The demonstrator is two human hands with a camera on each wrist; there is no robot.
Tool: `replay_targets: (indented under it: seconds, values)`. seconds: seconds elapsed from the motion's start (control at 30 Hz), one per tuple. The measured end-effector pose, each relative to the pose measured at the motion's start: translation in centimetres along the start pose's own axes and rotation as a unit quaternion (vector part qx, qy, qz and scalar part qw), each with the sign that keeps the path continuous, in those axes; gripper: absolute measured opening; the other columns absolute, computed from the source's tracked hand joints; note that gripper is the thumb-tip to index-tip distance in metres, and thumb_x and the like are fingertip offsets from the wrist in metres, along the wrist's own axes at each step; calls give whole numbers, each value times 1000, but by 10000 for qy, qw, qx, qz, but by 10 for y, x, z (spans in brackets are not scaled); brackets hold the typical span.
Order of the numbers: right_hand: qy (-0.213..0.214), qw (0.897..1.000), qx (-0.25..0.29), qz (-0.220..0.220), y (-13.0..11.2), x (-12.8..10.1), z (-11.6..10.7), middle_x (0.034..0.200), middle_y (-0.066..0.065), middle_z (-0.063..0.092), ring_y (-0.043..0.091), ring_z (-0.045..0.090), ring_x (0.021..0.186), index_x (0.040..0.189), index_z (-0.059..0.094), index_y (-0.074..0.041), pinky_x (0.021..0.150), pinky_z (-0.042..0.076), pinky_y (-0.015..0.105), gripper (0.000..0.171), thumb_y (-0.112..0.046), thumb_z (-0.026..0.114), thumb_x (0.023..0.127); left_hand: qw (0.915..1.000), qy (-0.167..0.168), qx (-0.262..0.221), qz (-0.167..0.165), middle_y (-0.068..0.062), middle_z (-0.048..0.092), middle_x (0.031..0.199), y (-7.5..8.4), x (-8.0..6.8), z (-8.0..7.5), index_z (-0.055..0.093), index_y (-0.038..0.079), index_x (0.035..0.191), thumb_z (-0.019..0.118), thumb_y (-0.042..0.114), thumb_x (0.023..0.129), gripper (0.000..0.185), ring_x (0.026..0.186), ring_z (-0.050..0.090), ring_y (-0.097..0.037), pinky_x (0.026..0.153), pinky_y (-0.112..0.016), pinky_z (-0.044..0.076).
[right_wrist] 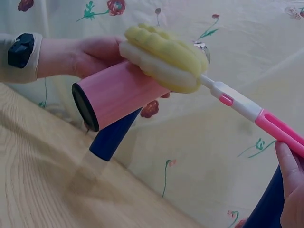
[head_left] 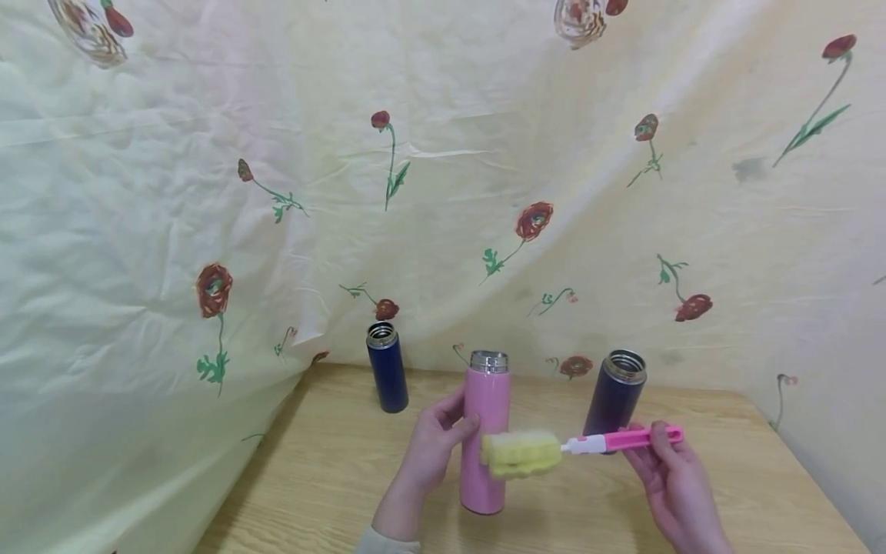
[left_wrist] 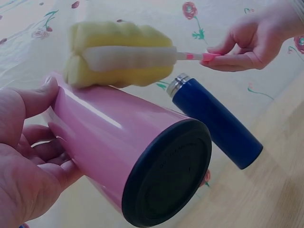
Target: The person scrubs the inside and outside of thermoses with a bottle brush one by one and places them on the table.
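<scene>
— While the left hand point(head_left: 432, 438) is gripping the pink flask point(head_left: 485, 431) around its middle, fingers and thumb curled round the body, where is the brush sitting?

— The right hand point(head_left: 667, 469) is pinching the pink handle of the sponge bottle brush point(head_left: 554, 448) at its far end, and the yellow sponge head point(head_left: 521, 452) is lying across the front of the flask, touching or just in front of its side, I can't tell which. From the wrist views the flask's dark base point(left_wrist: 166, 173) is looking lifted off the wooden table point(head_left: 332, 477), though the head view is leaving that unclear.

— So how are the two lying against each other?

— The flask's long axis is running upright, steel mouth at the top; the brush's long axis is running crosswise, handle out to the person's right. The sponge is sitting well below the mouth, beside the body, not over the opening. The left hand is the nearer one to the flask.

— Anything inside the flasks?

— All three are standing uncapped. The navy flask point(head_left: 388, 369) is standing back left near the flowered cloth point(head_left: 208, 192), the dark purple flask point(head_left: 614, 400) is standing just behind the brush handle. I can't be seeing into any of them, so whether they are holding anything I cannot tell.
</scene>
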State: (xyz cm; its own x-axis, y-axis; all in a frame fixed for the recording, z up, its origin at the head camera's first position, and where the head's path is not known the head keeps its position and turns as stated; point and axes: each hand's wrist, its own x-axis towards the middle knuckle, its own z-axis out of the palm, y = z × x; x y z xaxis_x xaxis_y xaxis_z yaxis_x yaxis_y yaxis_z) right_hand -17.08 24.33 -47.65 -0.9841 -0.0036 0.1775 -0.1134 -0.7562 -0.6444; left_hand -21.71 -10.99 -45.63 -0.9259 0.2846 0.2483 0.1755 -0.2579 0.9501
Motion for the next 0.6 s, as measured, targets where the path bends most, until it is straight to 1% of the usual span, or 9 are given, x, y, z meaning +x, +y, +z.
replay_targets:
  seconds: [0.1,0.17,0.27,0.4,0.5,0.6]
  values:
    - [-185,9997,-136,-23,2,0,-2,114,16,76,24,76,111,109,60,-4,100,58,36,24,-10,37,116,10000,19,12,3,-16,56,156,0,0,0,48,3,158,73,17,103,62,144,52,-33,119,-46,44]
    - [-248,9991,-335,-19,3,-1,-4,114,16,77,25,76,110,110,60,-4,98,59,36,25,-9,37,117,10000,30,8,-2,-17,56,156,-1,0,0,48,3,158,72,15,103,61,144,52,-34,119,-46,44]
    - [-313,9961,-820,2,4,-2,-5,114,15,78,25,77,108,112,61,-5,94,60,36,24,-7,37,117,10000,38,-34,-9,-19,55,156,0,0,0,47,1,158,71,15,104,60,144,51,-34,119,-45,44]
    - [-395,9888,-1439,33,6,-3,-6,113,14,78,24,78,105,116,62,-5,91,62,36,25,-3,37,116,9999,73,-133,-59,-21,53,157,1,0,0,46,-1,158,70,16,105,61,144,51,-34,118,-42,45]
    - [-414,9866,-1578,69,5,-2,-7,113,12,78,23,78,105,117,62,-7,91,62,35,26,-4,37,116,9997,66,-208,-123,-22,54,156,2,0,-1,46,-1,158,70,16,105,61,143,53,-34,116,-42,47]
    - [-426,9890,-1419,29,3,0,-7,114,11,78,23,77,105,117,60,-8,92,61,35,24,-4,36,116,9997,-28,-215,-128,-23,55,155,2,0,-1,46,-1,158,68,16,106,59,140,56,-33,114,-41,49]
